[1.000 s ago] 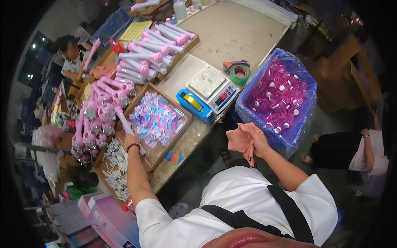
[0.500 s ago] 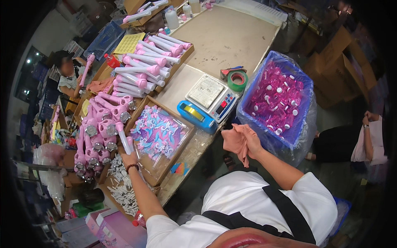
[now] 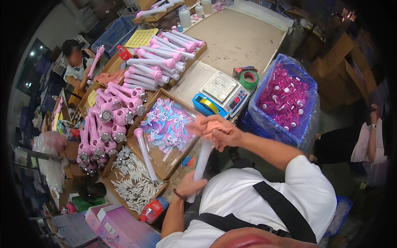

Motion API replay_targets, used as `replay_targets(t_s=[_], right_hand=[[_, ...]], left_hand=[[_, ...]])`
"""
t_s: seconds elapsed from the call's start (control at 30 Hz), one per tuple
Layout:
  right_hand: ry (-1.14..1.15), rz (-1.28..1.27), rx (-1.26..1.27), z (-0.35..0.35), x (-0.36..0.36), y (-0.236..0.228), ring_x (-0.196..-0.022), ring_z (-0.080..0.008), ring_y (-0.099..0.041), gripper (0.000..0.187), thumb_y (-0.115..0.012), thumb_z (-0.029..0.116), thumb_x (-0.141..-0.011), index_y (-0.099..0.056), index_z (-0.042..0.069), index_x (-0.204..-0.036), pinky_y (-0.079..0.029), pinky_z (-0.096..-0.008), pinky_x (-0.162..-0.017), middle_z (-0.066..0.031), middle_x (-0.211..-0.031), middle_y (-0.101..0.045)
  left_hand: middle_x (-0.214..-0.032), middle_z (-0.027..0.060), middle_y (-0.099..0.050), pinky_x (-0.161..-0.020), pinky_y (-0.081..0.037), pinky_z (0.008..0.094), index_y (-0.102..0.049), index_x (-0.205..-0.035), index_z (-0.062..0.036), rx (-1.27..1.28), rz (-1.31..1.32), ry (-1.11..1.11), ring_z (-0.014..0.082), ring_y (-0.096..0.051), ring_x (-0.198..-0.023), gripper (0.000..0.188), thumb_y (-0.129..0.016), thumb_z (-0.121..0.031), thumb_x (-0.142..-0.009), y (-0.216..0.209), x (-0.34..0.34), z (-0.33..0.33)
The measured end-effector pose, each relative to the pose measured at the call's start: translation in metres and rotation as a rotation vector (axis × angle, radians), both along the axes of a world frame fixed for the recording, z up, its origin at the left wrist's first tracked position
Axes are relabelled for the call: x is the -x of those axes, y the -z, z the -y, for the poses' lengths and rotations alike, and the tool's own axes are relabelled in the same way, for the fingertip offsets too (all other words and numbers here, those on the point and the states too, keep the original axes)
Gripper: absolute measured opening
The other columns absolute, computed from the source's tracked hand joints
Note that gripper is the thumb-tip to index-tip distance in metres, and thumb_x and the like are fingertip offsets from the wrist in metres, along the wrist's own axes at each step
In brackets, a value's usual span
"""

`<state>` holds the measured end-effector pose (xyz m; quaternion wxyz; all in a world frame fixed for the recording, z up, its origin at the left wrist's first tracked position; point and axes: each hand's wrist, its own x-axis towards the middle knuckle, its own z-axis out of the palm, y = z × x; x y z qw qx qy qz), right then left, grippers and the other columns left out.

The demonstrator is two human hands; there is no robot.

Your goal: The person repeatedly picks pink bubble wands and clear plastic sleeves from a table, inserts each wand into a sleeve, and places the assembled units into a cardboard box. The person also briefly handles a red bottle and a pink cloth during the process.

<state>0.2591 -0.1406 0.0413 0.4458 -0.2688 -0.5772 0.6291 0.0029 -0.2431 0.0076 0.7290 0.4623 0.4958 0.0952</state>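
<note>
My left hand is closed around the lower end of a whitish tube-shaped wand handle, held slanting in front of my shirt. Around its upper end my right hand grips a salmon-coloured cloth, which hides that end and blurs at its left side. Another wand handle, white with a pink end, lies along the shallow box of pink and blue foil-like cutouts. Small white stick-like parts fill the box to the left of my left hand.
Pink wands with clear round ends are piled at left, whitish handles behind. A scale, blue tape dispenser and green tape roll sit mid-table. A blue basket holds pink bottles. A red-capped bottle lies near my left forearm. A co-worker holds a wand.
My left hand has brought a wand handle from the shallow box towards my body. My right hand has moved left and wrapped the cloth around the handle's upper end.
</note>
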Motion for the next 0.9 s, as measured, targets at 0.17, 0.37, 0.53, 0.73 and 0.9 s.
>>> replay_targets(t_s=[0.17,0.37,0.53,0.73,0.9], right_hand=[[-0.293,0.238,-0.32,-0.028,-0.027,-0.04,-0.069,-0.0145,-0.056,0.026,-0.049,0.015,-0.092,-0.057,0.002,-0.072,-0.045,-0.0286,-0.064,-0.0058,-0.075,-0.057],[0.0,0.223,0.416,-0.047,-0.051,-0.036,-0.052,-0.0057,-0.053,0.036,-0.058,0.031,-0.091,-0.061,0.002,-0.069,-0.045,-0.0204,-0.053,-0.002,-0.059,-0.06],[0.008,-0.056,0.432,-0.075,-0.065,-0.04,-0.053,-0.0145,-0.056,0.035,-0.057,0.027,-0.089,-0.06,0.0,-0.068,-0.047,-0.0258,-0.055,-0.0081,-0.06,-0.059],[0.233,-0.707,0.491,-0.082,-0.029,-0.048,-0.076,-0.0232,-0.061,0.029,-0.047,0.029,-0.087,-0.056,0.002,-0.093,-0.049,-0.0321,-0.074,-0.0127,-0.08,-0.063],[0.511,-0.772,0.615,-0.091,-0.009,-0.028,-0.086,-0.0228,-0.061,0.036,-0.037,0.037,-0.094,-0.054,0.007,-0.102,-0.049,-0.034,-0.081,-0.0104,-0.099,-0.061]], left_hand=[[-0.061,0.0019,-0.055,-0.043,-0.04,0.0246,-0.055,-0.086,-0.0029,0.062,0.094,0.085,0.0096,-0.051,-0.045,0.017,-0.064,-0.014,-0.077,-0.013,-0.016,0.003],[-0.08,0.0227,-0.062,-0.063,-0.048,0.0498,-0.051,-0.092,-0.0039,-0.847,-0.758,0.163,0.0419,-0.06,-0.076,0.03,-0.066,-0.018,-0.07,-0.007,-0.055,-0.025],[-0.063,0.0126,-0.06,-0.056,-0.047,0.038,-0.058,-0.077,-0.0041,-0.57,-0.188,0.067,0.026,-0.062,-0.059,0.019,-0.066,-0.021,-0.071,0.011,-0.076,-0.046],[-0.058,0.0123,-0.057,-0.049,-0.045,0.0351,-0.055,-0.077,-0.0005,-0.841,-0.301,-0.264,0.024,-0.056,-0.049,0.016,-0.063,-0.014,-0.077,0.039,-0.122,-0.078],[-0.065,0.0173,-0.058,-0.052,-0.047,0.0382,-0.052,-0.103,0.0013,-1.07,-0.693,-0.357,0.0282,-0.06,-0.055,0.035,-0.067,-0.015,-0.077,0.024,-0.134,-0.081]])
